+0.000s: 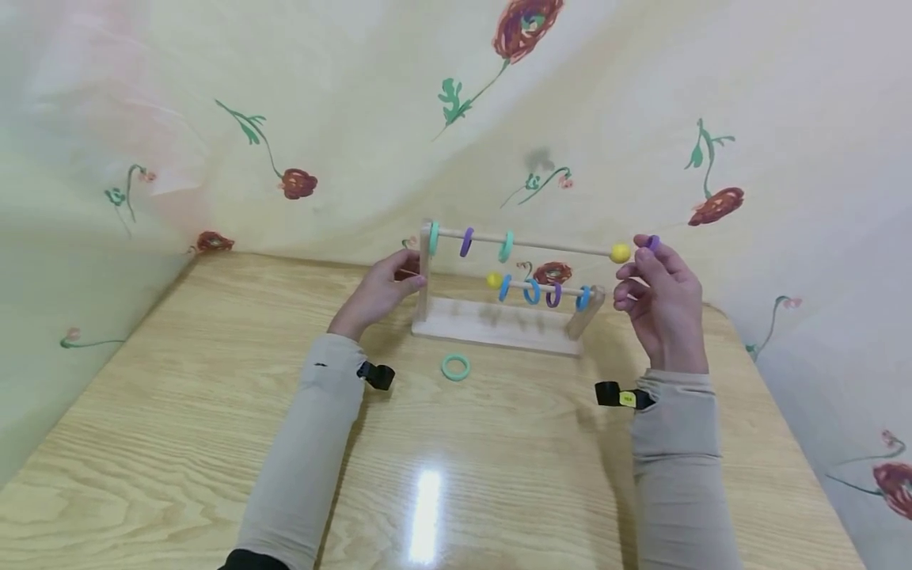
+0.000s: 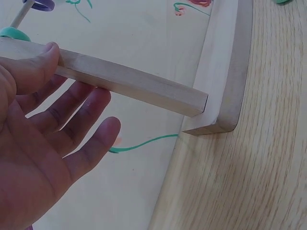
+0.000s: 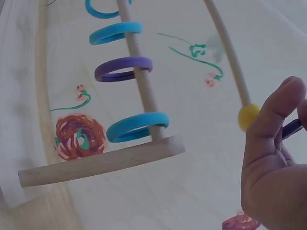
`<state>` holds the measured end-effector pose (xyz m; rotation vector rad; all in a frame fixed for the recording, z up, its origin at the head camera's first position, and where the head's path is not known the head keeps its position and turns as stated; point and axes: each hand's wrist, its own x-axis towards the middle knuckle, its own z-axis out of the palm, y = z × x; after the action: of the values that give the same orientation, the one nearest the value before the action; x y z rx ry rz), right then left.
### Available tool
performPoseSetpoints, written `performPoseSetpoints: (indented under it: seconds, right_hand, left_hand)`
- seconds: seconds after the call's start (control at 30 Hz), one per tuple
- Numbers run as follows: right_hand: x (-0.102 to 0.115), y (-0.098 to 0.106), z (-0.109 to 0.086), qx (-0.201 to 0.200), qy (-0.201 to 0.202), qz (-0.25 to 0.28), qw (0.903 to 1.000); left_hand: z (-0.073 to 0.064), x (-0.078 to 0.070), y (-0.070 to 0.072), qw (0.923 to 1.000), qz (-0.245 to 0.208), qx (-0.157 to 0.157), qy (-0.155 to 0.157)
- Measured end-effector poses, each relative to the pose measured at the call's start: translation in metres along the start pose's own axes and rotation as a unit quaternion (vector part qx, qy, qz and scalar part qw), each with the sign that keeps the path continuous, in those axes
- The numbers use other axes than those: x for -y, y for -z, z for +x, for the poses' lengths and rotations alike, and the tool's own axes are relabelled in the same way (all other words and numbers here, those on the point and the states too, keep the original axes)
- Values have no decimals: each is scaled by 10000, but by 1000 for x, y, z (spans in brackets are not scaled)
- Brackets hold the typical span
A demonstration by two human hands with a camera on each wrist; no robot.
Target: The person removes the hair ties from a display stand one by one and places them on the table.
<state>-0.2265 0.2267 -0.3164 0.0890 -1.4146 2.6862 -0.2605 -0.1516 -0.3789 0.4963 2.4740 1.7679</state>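
A wooden stand (image 1: 499, 336) carries two rods at different heights. My left hand (image 1: 376, 294) grips its left post (image 2: 134, 81), thumb on one side and fingers on the other. From that post runs the upper rod (image 1: 556, 247), bearing green and purple rings and ending in a yellow ball (image 1: 621, 253). Just right of this ball, my right hand (image 1: 666, 305) pinches a purple ring (image 1: 653, 244) between thumb and forefinger; in the right wrist view the fingers mostly hide it. Blue rings and a purple ring (image 3: 123, 69) hang on the lower rod (image 3: 146, 86), fixed to the right post (image 3: 100, 160).
A loose green ring (image 1: 445, 367) lies on the wooden table (image 1: 527, 443) in front of the stand. Behind the table hangs a pale cloth (image 1: 370, 111) with painted flowers. A second yellow ball (image 1: 494, 279) caps the lower rod's left end.
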Motion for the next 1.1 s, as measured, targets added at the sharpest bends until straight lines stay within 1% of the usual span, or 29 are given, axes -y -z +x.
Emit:
performPoseSetpoints:
  seconds: [0.13,0.2,0.3,0.37,0.43,0.5,0.67,0.8,0.87,0.97,1.1]
  right_hand:
    - [-2,-4,-5,468,186,14,9987]
    - [-4,-6,-6,684,293,-114,9972]
    - [-8,-10,-9,912,346,-314,9947]
    - [-12,-11,-11,1002,289,-502,9933]
    - [-17,-12,-13,1133,138,-638,9914]
    - [-20,-11,-15,1283,19,-978,9869]
    - [-25,-8,-21,1609,-229,-1934,9676]
    - [-29,-6,-23,1730,-460,-2420,9536]
    - [-32,-5,-24,1843,-526,-2665,9446]
    - [-38,-3,-25,2058,-556,-3090,9269]
    - [-46,-4,-27,2246,-660,-3739,8975]
  left_hand:
    - [0,3,-1,10000,-11,-15,-41]
    - [-1,3,-1,10000,-14,-20,-64]
    - [-1,1,-1,10000,21,-8,-81]
    - [-2,1,-1,10000,33,13,-66]
    - [-3,1,-1,10000,77,19,-47]
    - [-3,0,-1,9999,115,12,-37]
    - [-2,-1,-2,9999,131,8,-61]
    - [-2,-1,-2,9999,135,-3,-82]
    - [-2,-1,-2,9999,155,-10,-71]
    - [-1,1,-2,9999,150,-8,-47]
    - [-1,3,-1,9999,150,-19,-27]
